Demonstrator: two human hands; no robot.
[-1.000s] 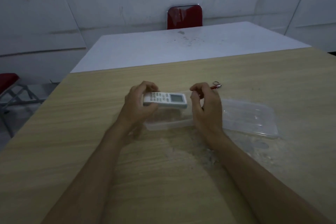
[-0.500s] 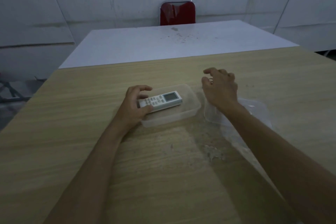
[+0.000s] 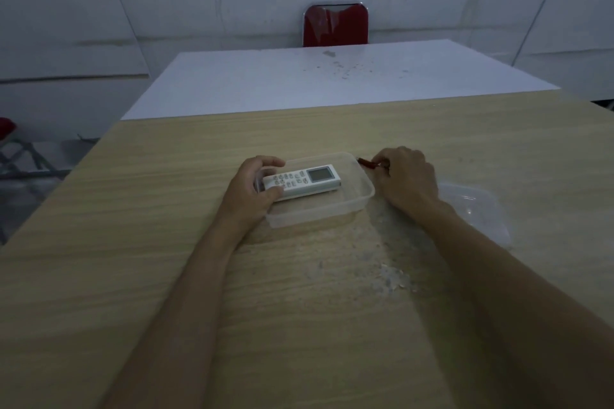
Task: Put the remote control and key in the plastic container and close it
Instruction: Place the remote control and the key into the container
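Head view, dim light: we see both bare forearms reaching over a wood-grain table (image 3: 166, 242). Left hand (image 3: 254, 189) grips the button end of the white remote control (image 3: 302, 181), thumb on the near side, fingers curled over the far side. Remote lies lengthwise over the clear plastic container (image 3: 360, 199), screen end toward the right; we cannot tell if it rests on the container floor or is held just above it. Right hand (image 3: 407, 181) sits just beside the container's right end, fingers curled closed, pinching a small dark red key (image 3: 367, 163) that pokes out toward the container's far right corner, right at the rim, not inside. Clear lid (image 3: 478, 206) lies flat on the table to the right, partly hidden by the right forearm. White table (image 3: 265, 83) butts against the far edge, red chair (image 3: 335, 25) behind it against the wall.
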